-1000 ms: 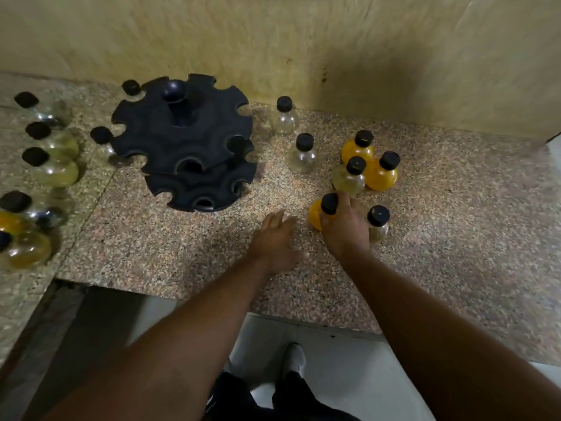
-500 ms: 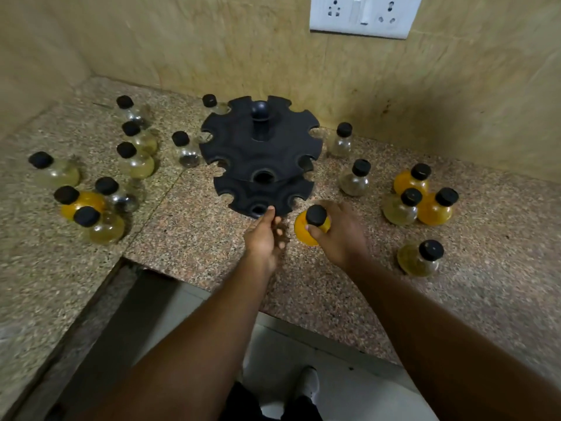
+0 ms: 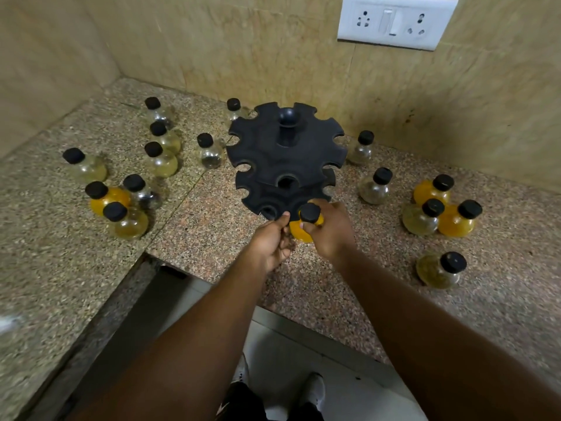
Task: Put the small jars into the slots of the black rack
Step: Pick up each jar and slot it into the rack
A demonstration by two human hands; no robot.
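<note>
A black two-tier round rack [image 3: 282,156] with notched slots stands on the granite counter near the back wall; its slots show no jars. My right hand [image 3: 329,229] grips an orange jar [image 3: 299,230] with a black cap by its neck, right at the front edge of the rack's lower tier. My left hand [image 3: 271,241] has its fingers closed and its thumb touches the lower tier's rim beside the jar. Several other small black-capped jars stand loose on both sides of the rack.
Left of the rack stand several jars [image 3: 161,161], clear, pale yellow and orange. On the right are a clear jar [image 3: 374,188], a cluster of orange and olive jars [image 3: 440,209], and a lone olive jar [image 3: 440,270]. The counter's front edge [image 3: 212,279] steps inward below my arms. A socket plate [image 3: 394,22] is on the wall.
My right hand carried the orange jar from the right-hand cluster leftward to the rack's lower tier. My left hand moved up to the rack's rim. The view tilted upward.
</note>
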